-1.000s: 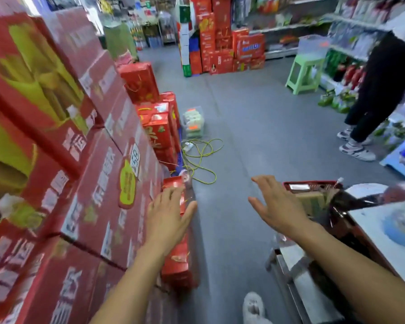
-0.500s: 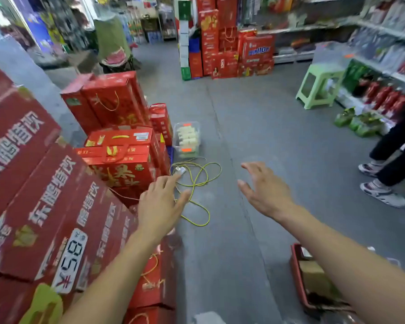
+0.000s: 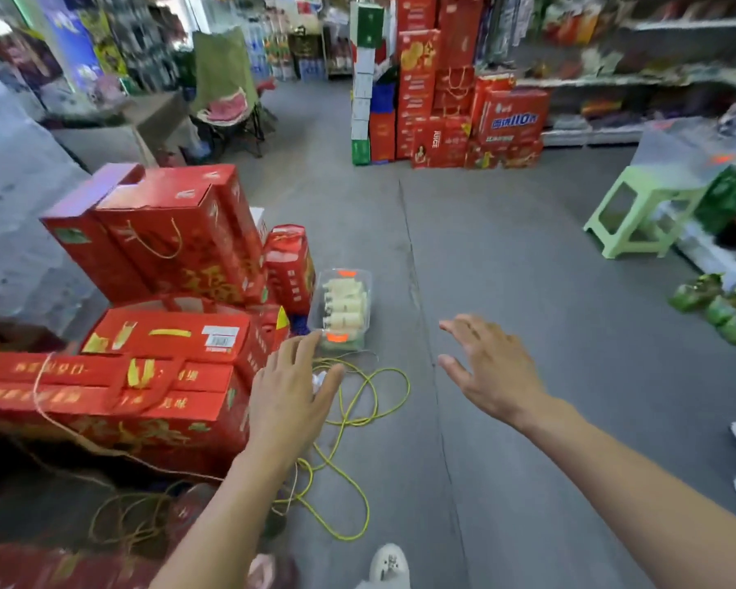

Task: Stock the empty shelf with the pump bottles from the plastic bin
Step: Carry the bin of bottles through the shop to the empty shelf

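The clear plastic bin [image 3: 369,291] stands on the floor [image 3: 527,291] ahead of me, and inside it the cream pump bottles [image 3: 344,303] lie on their sides in a row from its far end to its near end. My left hand [image 3: 292,393] is held out toward the near end of the bin and my right hand [image 3: 491,371] is to the right of it, both with fingers straight and spread, holding nothing. Red gift boxes [image 3: 179,235] stand just left of the bin, a yellow cord [image 3: 358,401] lies looped before it, and a green stool [image 3: 638,218] is well apart to its right.
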